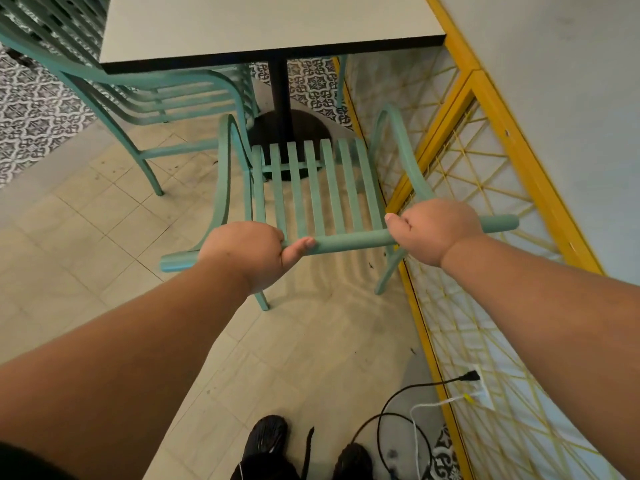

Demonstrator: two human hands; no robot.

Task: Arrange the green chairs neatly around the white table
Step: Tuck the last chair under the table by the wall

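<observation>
Both the left hand [247,252] and right hand [433,230] grasp the top rail of the green slatted metal chair [311,188] facing the white square table's [263,26] near edge, where a skewed push could knock its right armrest against the yellow lattice partition [485,188].

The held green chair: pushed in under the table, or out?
Out: the green chair's whole seat shows, none hidden under the white table.
</observation>
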